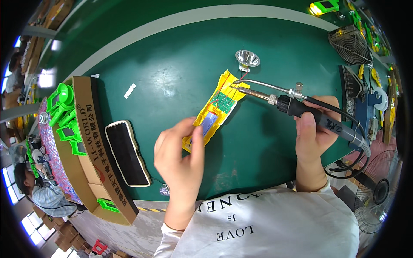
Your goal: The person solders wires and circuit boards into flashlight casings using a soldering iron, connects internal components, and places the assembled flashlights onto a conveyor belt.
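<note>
In the head view, pinching the near end of the yellow case (226, 79) with the left hand (180, 146), between thumb and fingers; gripping the soldering iron (297, 107) in the right hand (310, 135), with its tip close to the far edge of the green circuit board (224, 103); cannot tell whether touching. Best, probably, to keep the case still, mid-surface (180, 60), just this side of the shiny lamp cup (248, 58). Heat one joint briefly, steer clear of the blue battery (209, 123) and the plastic walls, then let solder set before loosening the left-hand pinch.
</note>
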{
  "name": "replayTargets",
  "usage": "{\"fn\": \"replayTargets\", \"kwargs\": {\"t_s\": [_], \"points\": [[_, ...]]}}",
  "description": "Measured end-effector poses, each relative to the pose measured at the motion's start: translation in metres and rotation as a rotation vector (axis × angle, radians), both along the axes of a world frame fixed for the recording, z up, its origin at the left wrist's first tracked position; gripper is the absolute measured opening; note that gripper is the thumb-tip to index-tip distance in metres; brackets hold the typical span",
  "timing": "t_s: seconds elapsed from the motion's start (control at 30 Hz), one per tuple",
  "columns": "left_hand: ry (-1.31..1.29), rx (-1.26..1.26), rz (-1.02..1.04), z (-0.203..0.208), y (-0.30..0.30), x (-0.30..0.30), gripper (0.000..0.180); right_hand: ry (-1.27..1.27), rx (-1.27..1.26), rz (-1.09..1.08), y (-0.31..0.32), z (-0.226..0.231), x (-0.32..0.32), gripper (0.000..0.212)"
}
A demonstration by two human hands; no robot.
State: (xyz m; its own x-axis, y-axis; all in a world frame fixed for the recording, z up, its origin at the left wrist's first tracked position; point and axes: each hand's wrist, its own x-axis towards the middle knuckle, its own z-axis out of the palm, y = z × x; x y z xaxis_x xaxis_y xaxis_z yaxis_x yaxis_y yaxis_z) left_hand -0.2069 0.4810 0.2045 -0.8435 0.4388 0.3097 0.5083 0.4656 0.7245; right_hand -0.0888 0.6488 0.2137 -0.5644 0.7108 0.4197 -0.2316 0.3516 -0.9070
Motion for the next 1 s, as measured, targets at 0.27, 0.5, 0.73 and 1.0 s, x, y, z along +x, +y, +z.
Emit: {"fn": "replayTargets", "kwargs": {"t_s": [0.27, 0.5, 0.73, 1.0], "points": [[0.153, -0.168, -0.127, -0.011, 0.015, 0.002, 0.011, -0.180, 0.116, -0.013, 0.003, 0.003, 0.005, 0.022], [0.176, -0.222, -0.152, -0.014, 0.018, 0.000, 0.014, -0.178, 0.238, 0.095, 0.005, 0.002, 0.000, 0.030], [0.284, -0.238, -0.132, -0.015, 0.022, 0.001, 0.016, -0.221, 0.308, 0.139, 0.005, -0.001, 0.001, 0.050], [0.274, -0.248, -0.146, -0.015, 0.023, 0.003, 0.015, -0.219, 0.298, 0.141, 0.004, -0.001, 0.001, 0.049]]}}
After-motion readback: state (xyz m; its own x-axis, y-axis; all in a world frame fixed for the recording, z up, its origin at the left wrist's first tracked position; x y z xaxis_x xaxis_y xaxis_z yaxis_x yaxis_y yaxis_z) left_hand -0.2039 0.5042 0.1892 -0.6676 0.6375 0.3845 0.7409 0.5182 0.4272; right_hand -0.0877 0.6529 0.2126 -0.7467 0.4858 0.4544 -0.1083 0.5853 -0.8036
